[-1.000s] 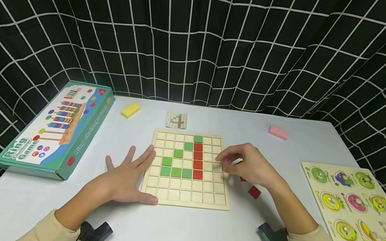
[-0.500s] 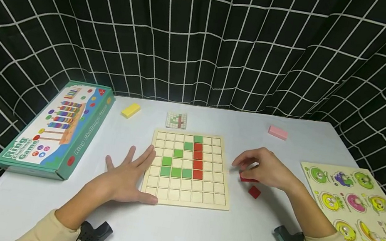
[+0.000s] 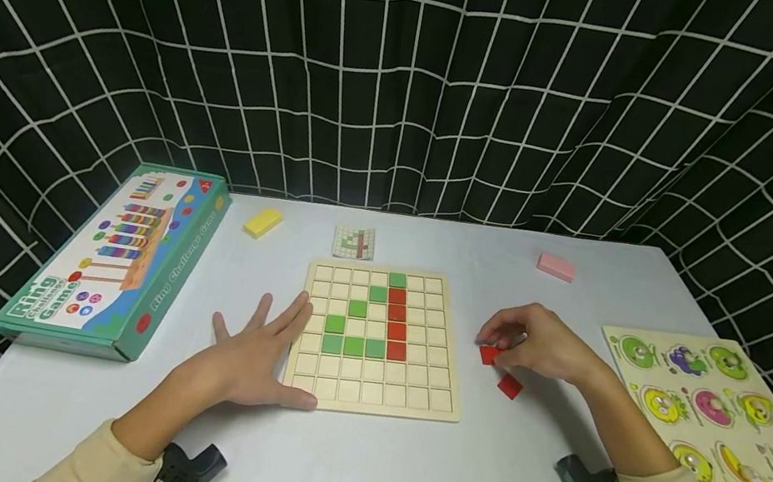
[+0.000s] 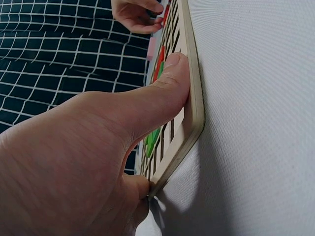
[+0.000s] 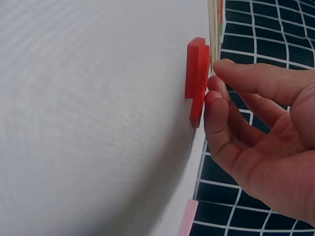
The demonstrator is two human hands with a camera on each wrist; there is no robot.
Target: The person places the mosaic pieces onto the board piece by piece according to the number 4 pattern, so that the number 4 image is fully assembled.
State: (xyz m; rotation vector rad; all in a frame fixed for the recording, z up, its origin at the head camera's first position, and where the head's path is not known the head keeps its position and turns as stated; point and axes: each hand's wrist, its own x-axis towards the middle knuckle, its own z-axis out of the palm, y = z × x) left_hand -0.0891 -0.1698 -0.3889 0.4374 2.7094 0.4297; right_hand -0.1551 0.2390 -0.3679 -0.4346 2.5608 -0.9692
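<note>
Now the right hand (image 3: 543, 346) is pinching a red tile (image 3: 488, 355) lying on the tabletop (image 3: 357, 472) just right of the board (image 3: 371, 395). The left hand (image 3: 254, 355), fingers flat, is bracing the board. Better lifting the tile by its edges, leaving the neighbouring tile (image 3: 509, 386) undisturbed.

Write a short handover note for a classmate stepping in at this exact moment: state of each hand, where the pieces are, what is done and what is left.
Left hand: flat and open, thumb pressing the near left edge of the wooden grid board.
Right hand: on the table right of the board, fingers touching the upper of two stacked red tiles; grip not yet firm.
A loose red tile lies just nearer on the table.
Done: green tiles and a column of red tiles sit in the board.
Left: many cells are bare; pattern card lies behind the board.
</note>
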